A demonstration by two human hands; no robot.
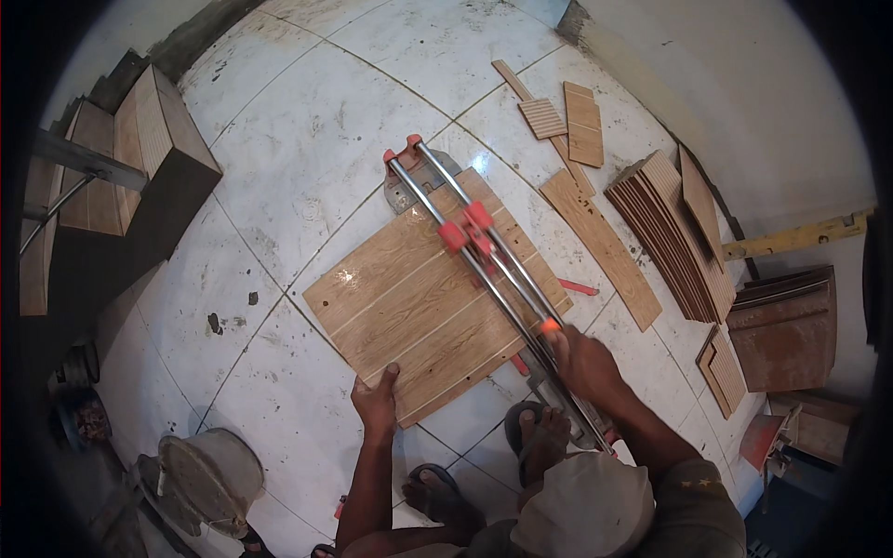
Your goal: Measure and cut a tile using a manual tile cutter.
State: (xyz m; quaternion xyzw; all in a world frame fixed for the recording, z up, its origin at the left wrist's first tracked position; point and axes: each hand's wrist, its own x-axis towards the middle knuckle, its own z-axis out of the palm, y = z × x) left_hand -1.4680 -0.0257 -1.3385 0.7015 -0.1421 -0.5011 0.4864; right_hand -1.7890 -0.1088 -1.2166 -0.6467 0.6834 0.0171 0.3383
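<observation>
A large wood-look floor tile (391,302) lies on the bed of a manual tile cutter (477,216) with two steel rails and red fittings. My left hand (376,398) grips the tile's near left edge, thumb on top and fingers mostly hidden below. My right hand (588,365) is closed round the cutter's handle (551,325), whose orange end shows by my fingers. The handle runs from the red carriage back along the rails, toward me. Where the rails cross the tile, they hide part of its surface, so I cannot tell whether it is scored.
Cut tile strips (605,246) lie on the white tiled floor (279,167) to the right. Beyond them, stacked tiles (665,237) lean by the wall, near a yellow level (800,234). Tiled steps (139,158) rise at left. A bucket (223,479) stands at lower left.
</observation>
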